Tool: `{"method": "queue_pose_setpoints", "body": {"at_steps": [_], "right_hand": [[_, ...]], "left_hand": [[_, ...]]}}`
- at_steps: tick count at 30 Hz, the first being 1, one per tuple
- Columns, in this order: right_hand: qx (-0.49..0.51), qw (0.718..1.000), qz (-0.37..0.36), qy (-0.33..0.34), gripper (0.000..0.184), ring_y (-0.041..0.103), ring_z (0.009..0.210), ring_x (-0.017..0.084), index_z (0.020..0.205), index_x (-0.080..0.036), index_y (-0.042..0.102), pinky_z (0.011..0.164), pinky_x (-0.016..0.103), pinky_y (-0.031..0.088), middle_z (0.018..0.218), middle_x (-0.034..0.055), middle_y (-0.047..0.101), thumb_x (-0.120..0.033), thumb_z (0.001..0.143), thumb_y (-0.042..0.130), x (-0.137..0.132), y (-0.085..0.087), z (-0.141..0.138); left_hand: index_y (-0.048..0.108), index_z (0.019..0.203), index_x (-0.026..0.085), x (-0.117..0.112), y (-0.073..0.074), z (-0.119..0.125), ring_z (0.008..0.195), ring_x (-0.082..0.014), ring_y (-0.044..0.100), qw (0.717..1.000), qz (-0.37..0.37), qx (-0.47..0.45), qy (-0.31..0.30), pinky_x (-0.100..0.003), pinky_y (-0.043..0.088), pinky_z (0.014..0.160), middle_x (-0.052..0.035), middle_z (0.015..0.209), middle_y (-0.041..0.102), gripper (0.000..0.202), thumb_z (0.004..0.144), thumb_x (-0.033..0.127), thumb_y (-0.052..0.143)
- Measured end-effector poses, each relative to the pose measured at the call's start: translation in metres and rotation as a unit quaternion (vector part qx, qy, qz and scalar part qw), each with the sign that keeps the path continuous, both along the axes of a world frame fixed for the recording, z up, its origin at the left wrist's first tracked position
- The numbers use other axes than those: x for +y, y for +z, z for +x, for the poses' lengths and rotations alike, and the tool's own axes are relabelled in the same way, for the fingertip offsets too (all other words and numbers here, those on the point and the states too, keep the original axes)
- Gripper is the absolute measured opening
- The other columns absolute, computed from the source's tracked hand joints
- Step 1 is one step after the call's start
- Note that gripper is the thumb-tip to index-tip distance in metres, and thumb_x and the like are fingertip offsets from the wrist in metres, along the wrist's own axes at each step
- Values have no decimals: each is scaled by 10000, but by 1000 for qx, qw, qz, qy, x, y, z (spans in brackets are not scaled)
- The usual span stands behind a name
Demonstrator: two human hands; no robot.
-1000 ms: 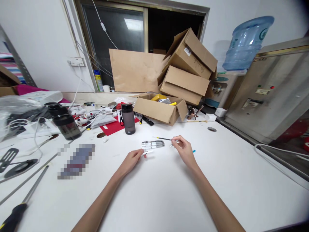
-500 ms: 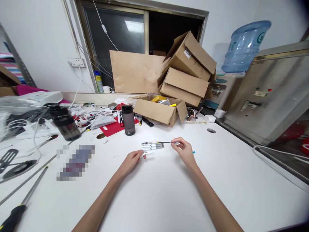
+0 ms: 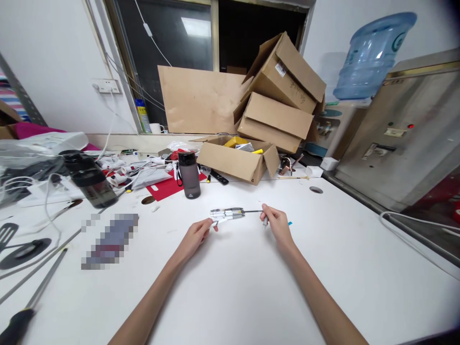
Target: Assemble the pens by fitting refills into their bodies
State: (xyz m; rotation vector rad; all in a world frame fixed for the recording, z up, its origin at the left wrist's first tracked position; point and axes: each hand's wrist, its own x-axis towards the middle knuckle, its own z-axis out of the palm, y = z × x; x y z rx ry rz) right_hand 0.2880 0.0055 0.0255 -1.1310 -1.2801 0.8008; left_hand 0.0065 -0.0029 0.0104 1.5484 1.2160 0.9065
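On the table (image 3: 233,287), pens (image 3: 227,214) between two hands
The left hand (image 3: 196,235) is placed left of them, the right hand (image 3: 276,224) right; a bottle (image 3: 189,175) and box (image 3: 237,160) are set behind.

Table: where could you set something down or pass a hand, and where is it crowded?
Free: white table along its near edge, and right of the right hand. Crowded: behind the pens, around grey bottle, open box, far-left tools.

The tabletop (image 3: 233,287) is white. The pens (image 3: 227,214) are grey and white (one dark), and the bottle (image 3: 189,175) is smoky grey.
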Motion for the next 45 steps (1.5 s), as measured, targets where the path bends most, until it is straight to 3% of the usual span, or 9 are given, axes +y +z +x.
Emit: {"method": "queue_pose_setpoints", "body": {"at_steps": [14, 24, 29, 33, 39, 43, 45], "right_hand": [[-30, 999, -38, 18, 582, 433, 510, 140, 529, -195, 629, 530, 279, 325, 507, 5, 517, -640, 896, 557, 0, -12, -7], [-55, 998, -34, 24, 559, 412, 520, 140, 535, -196, 596, 551, 282, 324, 517, -8, 473, -598, 920, 538, -5, -7, -11], [-111, 987, 5, 118, 321, 551, 727, 164, 750, -207, 657, 680, 270, 405, 772, 6, 631, -452, 940, 573, -16, -3, -21], [-119, 981, -10, 153, 185, 560, 771, 159, 898, -219, 691, 683, 259, 425, 876, 2, 648, -386, 912, 612, -18, -5, -29], [-76, 982, -73, 154, 302, 529, 702, 153, 828, -202, 680, 642, 262, 407, 785, -2, 625, -486, 904, 607, -11, -20, -34], [-36, 983, -119, 132, 595, 560, 656, 171, 811, -171, 719, 654, 301, 441, 774, 57, 668, -632, 969, 378, -2, -32, -38], [-13, 989, -114, 96, 624, 579, 668, 184, 809, -167, 723, 688, 320, 470, 786, 78, 681, -642, 964, 348, 2, -33, -37]], "left_hand": [[679, 878, 160, 4, -9, 0, 523, -111, 210, 999, -22, -39, 2, -250, 186, 510, 71, 610, 226, 520, 950, 613, 434], [689, 875, 155, 1, -5, 1, 536, -115, 216, 1000, -14, -21, -4, -252, 184, 511, 64, 610, 247, 534, 954, 615, 430], [705, 891, 152, -4, -1, 3, 550, -116, 248, 999, -3, 37, -12, -248, 189, 511, 53, 635, 296, 569, 957, 636, 413], [707, 914, 151, -6, 3, 4, 546, -113, 254, 998, -4, 55, -21, -241, 197, 507, 55, 636, 301, 579, 961, 639, 400], [714, 928, 166, -5, 1, 2, 540, -112, 268, 998, -8, 64, -28, -238, 194, 508, 58, 620, 315, 548, 961, 631, 426], [715, 932, 166, -4, -1, 2, 551, -114, 279, 998, -2, 60, -34, -243, 200, 522, 54, 629, 332, 548, 969, 624, 418], [714, 945, 159, -4, -2, 2, 554, -117, 274, 998, 3, 50, -36, -248, 200, 527, 53, 629, 332, 562, 975, 623, 399]]}}
